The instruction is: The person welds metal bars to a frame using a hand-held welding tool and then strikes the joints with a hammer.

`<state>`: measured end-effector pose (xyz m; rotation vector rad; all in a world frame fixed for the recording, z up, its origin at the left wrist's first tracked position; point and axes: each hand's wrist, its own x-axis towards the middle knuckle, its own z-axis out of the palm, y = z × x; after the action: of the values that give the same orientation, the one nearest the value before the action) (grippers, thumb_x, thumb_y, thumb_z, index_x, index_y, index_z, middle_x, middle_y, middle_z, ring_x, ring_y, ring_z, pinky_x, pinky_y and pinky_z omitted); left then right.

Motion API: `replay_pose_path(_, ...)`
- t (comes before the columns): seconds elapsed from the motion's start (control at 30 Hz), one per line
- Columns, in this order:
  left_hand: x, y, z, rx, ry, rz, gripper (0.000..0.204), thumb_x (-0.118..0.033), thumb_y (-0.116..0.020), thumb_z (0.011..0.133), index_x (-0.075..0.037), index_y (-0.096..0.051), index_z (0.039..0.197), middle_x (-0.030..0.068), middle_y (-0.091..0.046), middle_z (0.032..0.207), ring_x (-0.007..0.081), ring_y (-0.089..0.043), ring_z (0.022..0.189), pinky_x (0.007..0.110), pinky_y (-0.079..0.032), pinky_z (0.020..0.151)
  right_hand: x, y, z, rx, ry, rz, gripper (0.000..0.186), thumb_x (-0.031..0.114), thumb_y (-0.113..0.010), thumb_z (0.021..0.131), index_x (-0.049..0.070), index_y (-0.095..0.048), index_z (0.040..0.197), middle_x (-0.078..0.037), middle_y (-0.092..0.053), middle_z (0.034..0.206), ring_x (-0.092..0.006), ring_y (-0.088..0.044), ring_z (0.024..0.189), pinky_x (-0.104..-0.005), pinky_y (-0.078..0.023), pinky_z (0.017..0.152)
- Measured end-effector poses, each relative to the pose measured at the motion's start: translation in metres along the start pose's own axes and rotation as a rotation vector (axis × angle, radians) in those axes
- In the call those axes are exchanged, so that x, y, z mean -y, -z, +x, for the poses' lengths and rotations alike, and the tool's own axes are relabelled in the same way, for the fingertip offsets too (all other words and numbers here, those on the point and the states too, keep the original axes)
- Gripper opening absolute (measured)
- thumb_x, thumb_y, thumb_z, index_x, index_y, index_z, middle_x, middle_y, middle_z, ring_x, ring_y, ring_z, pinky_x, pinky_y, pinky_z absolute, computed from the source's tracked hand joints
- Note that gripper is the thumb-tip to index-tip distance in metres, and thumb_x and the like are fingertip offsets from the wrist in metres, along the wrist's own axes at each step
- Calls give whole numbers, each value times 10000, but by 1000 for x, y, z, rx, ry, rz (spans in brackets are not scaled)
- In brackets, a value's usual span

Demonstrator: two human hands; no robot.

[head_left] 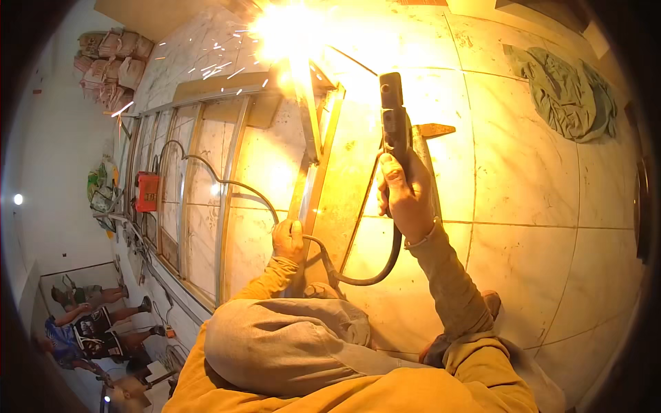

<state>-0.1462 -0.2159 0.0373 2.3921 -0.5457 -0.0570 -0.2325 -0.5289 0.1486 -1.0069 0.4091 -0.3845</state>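
My right hand (pixel 406 196) is closed around the handle of a black electrode holder (pixel 392 113). From the holder a thin welding rod (pixel 352 60) reaches to a glaring arc at the top, where sparks fly off to the left. The glare hides the weld spot and the frame's far corner. Fingers of my left hand (pixel 288 241) are wrapped on a tube of a metal frame (pixel 318 189), which lies on the floor with several parallel bars. A dark cable (pixel 372 281) loops from the holder, beneath my left hand and across the frame.
A pointed hammer-like tool (pixel 435 130) lies beside the holder, partly hidden. Green cloth (pixel 568 93) is heaped at far right. A red box-shaped machine (pixel 147 191) stands beyond the bars. Stacked sacks (pixel 113 65) are at far left; people (pixel 89 330) are at lower left.
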Motion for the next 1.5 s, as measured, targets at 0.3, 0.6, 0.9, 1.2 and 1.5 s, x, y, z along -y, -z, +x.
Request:
replay_pose_path(0.3,32,1,-11,48,9,8,160,-130,-538,848,-26,-637,918,141,-634,805,339,-587,794,453,-432,794,-13,6,2,-24,-141,12,262,329,-558,1015,68,-550,1000,3,-515,704,-64,-487,478,-233,-415,379)
replay_pose_path(0.6,24,2,-10,15,-66,63,215,-131,-496,826,-7,-637,930,154,-623,783,331,-574,744,438,-427,748,-12,1,6,12,-106,-4,260,312,-539,1031,56,-539,993,2,-512,673,-65,-486,466,-239,-416,372)
replay_pose_path(0.9,23,2,-9,59,60,44,221,-163,-481,801,-22,-635,874,148,-626,754,334,-558,753,442,-397,829,-16,1,8,7,-89,-23,238,264,-531,1036,32,-547,989,10,-498,632,-66,-478,436,-242,-408,366)
replay_pose_path(1.2,-5,10,-6,-29,657,-615,214,-131,-478,809,26,-616,857,162,-622,740,288,-577,646,396,-445,603,-26,3,8,-111,-246,4,278,290,-534,1037,23,-573,1101,7,-508,644,-60,-466,439,-231,-399,366)
replay_pose_path(1.5,38,-4,-12,-46,-150,23,229,-162,-467,858,30,-590,850,136,-555,676,248,-552,613,383,-427,568,-15,5,7,-6,-114,36,264,323,-543,1015,62,-542,975,0,-525,695,-63,-497,476,-233,-420,382)
